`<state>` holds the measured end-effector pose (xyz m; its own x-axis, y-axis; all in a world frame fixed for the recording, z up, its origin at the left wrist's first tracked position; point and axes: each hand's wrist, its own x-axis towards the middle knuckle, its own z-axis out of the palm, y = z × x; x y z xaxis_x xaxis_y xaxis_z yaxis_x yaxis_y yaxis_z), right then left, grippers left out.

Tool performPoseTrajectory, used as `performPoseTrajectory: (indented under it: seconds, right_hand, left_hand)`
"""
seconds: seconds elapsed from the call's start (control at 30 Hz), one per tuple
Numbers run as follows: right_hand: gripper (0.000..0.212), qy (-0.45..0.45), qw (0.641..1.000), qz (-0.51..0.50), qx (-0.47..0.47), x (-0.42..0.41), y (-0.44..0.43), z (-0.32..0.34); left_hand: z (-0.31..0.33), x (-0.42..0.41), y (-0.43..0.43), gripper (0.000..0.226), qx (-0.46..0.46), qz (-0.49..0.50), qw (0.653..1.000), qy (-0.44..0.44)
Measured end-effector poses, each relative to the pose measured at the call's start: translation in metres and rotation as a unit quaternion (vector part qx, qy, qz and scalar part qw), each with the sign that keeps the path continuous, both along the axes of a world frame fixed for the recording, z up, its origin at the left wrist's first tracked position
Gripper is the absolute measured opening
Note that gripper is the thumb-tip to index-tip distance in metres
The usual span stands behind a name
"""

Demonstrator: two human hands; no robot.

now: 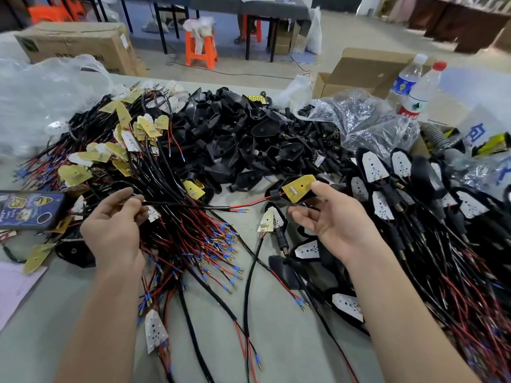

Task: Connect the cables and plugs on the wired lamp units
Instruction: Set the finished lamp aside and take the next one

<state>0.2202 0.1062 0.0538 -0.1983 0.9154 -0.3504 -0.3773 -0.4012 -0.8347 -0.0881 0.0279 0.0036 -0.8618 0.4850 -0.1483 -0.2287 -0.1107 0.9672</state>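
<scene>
My left hand (pixel 116 225) pinches a black cable (pixel 182 205) whose red and black leads end in blue-sleeved pins at the table's middle. My right hand (pixel 334 217) holds a lamp unit: a yellow circuit board (pixel 298 187) sitting in a black housing, with red and black wires running left from it toward the cable. A big bundle of wired boards (pixel 154 175) lies under my left hand. Assembled lamp units (pixel 409 200) are stacked to the right.
A heap of loose black housings (pixel 249 139) fills the back centre. A phone (pixel 30 208) lies at the left edge. Plastic bags (pixel 365 120), two water bottles (pixel 417 87) and cardboard boxes (pixel 80 42) stand behind. An orange stool (pixel 200 48) is on the floor.
</scene>
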Motion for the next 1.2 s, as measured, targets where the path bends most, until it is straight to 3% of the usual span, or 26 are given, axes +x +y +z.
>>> performPoseTrajectory:
  seconds: [0.1,0.17,0.23,0.33,0.43,0.63,0.87,1.0,1.13,1.2]
  right_hand:
    - [0.021,-0.030,0.999,-0.033,0.014,0.001,-0.003,-0.001]
    - [0.019,-0.047,0.997,-0.060,0.023,0.002,-0.005,-0.003]
    - [0.016,-0.052,0.995,-0.086,0.022,0.003,-0.006,-0.004]
    - [0.015,-0.045,0.993,-0.106,0.013,0.000,-0.010,-0.007]
    - [0.016,-0.030,0.994,-0.105,0.004,-0.004,-0.016,-0.008]
    - [0.017,-0.038,0.995,-0.097,0.004,-0.001,-0.027,-0.012]
    - [0.017,-0.067,0.994,-0.061,0.061,0.009,-0.027,-0.018]
    - [0.043,-0.218,0.961,-0.033,0.169,0.015,-0.025,-0.023]
    - [0.041,-0.401,0.890,0.008,0.218,0.014,-0.025,-0.027]
    - [0.030,-0.441,0.866,0.007,0.235,0.013,-0.026,-0.029]
  left_hand:
    - [0.002,0.005,0.001,0.023,-0.074,-0.011,0.987,0.139]
    - [0.006,0.013,0.000,0.042,-0.161,-0.008,0.937,0.311]
    - [0.014,0.030,0.001,0.052,-0.145,-0.035,0.885,0.441]
    - [0.019,0.079,0.006,0.044,-0.063,-0.197,0.830,0.518]
    - [0.014,0.123,0.013,0.033,-0.060,-0.285,0.815,0.500]
    - [0.002,0.142,0.022,0.018,-0.026,-0.281,0.867,0.410]
    - [-0.006,0.134,0.023,0.015,-0.035,-0.305,0.837,0.453]
    - [-0.008,0.131,0.023,0.020,-0.051,-0.337,0.834,0.434]
    - [-0.010,0.134,0.023,0.025,-0.081,-0.358,0.836,0.409]
    - [-0.012,0.136,0.022,0.028,-0.090,-0.370,0.831,0.406]
